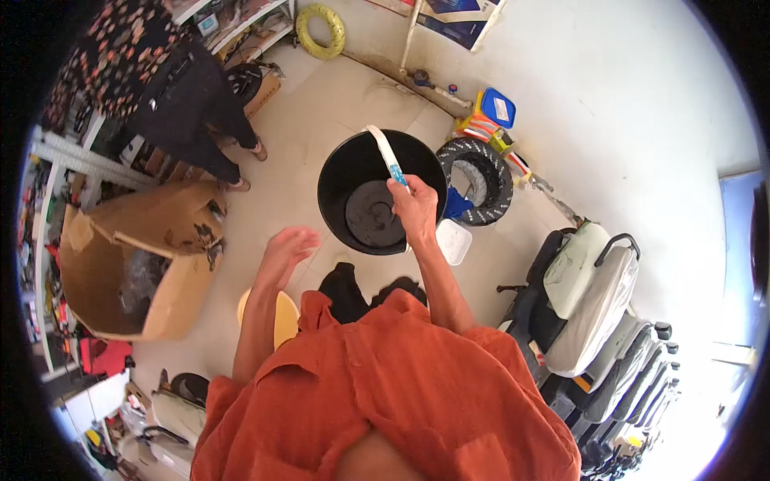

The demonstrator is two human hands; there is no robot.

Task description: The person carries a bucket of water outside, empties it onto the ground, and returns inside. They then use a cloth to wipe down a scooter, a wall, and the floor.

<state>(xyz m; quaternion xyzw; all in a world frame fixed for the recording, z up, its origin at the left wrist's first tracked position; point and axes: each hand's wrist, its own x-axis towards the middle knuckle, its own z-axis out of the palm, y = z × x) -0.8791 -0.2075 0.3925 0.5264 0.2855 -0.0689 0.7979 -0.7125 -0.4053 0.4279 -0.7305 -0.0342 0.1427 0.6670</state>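
My right hand [415, 210] is closed around the white handle [382, 148] of a large round black bucket [337, 172], and a blue-patterned part shows beside the fingers. The handle spans the bucket's mouth from the far rim toward me. Its dark inside is visible, with marks on the bottom. To the left of the bucket, my left hand [289, 250] is in the air with fingers stretched out, holding nothing and apart from the rim. Beneath my left forearm a yellow tub [285, 319] is partly hidden.
A patterned tyre [499, 192] and a white tray [454, 242] lie right of the bucket. A big open cardboard box [180, 297] stands left. Another person [180, 100] is at the shelves. Scooters [585, 305] line the right wall, where a blue-lidded container [499, 108] sits.
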